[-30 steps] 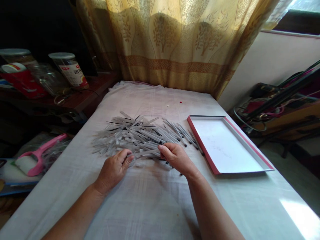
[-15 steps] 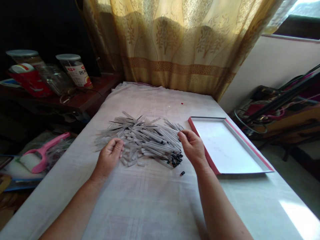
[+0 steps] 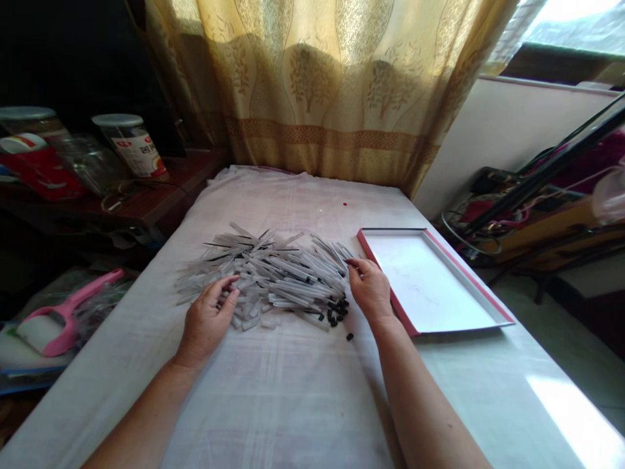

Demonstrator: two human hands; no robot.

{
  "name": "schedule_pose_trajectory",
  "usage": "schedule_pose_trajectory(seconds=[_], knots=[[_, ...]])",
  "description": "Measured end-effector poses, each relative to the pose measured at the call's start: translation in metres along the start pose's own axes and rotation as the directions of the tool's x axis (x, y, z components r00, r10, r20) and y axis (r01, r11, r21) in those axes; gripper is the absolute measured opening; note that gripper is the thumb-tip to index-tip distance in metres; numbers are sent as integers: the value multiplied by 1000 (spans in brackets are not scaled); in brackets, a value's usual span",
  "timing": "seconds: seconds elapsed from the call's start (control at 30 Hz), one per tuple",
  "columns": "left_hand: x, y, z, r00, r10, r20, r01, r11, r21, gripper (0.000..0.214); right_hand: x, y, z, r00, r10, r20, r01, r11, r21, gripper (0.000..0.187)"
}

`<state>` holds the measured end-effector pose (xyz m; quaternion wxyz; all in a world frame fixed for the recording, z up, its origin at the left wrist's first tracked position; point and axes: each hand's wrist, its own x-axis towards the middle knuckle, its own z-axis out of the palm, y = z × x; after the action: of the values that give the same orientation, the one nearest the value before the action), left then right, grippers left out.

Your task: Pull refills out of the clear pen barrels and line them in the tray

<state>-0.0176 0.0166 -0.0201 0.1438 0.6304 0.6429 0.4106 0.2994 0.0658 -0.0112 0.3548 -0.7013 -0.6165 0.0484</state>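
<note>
Resting at mid-frame on the white cloth-covered table (image 3: 293, 404), the left hand (image 3: 208, 319) lies flat with fingers spread and the right hand (image 3: 370, 290) loosely curled, holding nothing — both touch the heap of thin grey plastic sticks with black tips (image 3: 273, 273). Bare cloth stretches below the heap to the bottom edge, small black caps (image 3: 334, 316) scattered beside it. At centre right, the shallow white red-rimmed tray (image 3: 390, 303) lies just beside the right hand — nothing in it.

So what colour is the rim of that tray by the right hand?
Red rim, white inside; head view.

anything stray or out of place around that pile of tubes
One small black cap lies alone on the white cloth, apart from the cluster of black caps at the edge of the heap of clear plastic tubes, near the right hand.
</note>
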Motion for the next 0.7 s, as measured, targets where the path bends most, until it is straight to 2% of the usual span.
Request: schedule_pose_trajectory(seconds=[0.13, 0.3, 0.43, 0.5, 0.57, 0.63, 0.7], knots=[[-3, 2, 2, 1000, -7, 19, 7, 1000, -10, 40, 6, 19, -8, 996, 58, 75, -44, 983, -180, 24], [-4, 2, 3, 999, 0, 43, 1, 1000, -16, 41, 1, 10, -12, 961, 126, 248, -20, 920, -391, 22], [-5, 3, 2, 999, 18, 45, -19, 1000, 11, 39, -2, 4, -17, 946, 184, 268, -36, 879, -476, 24], [-6, 4, 2, 998, 54, 34, -55, 998, 25, 36, -4, 3, -20, 954, 187, 233, -70, 897, -437, 26], [-7, 6, 1, 992, 127, 22, -127, 991, 40, 33, -9, 0, -23, 973, 147, 178, -83, 943, -323, 27], [-9, 10, 1, 975, 221, 0, -221, 973, 60, 30, -18, -6, -26, 991, 35, 131, -20, 993, -117, 24], [-12, 13, 2, 947, 318, -41, -314, 946, 85, 29, -30, -17, -27, 988, -120, 98, 105, 984, 141, 20]])
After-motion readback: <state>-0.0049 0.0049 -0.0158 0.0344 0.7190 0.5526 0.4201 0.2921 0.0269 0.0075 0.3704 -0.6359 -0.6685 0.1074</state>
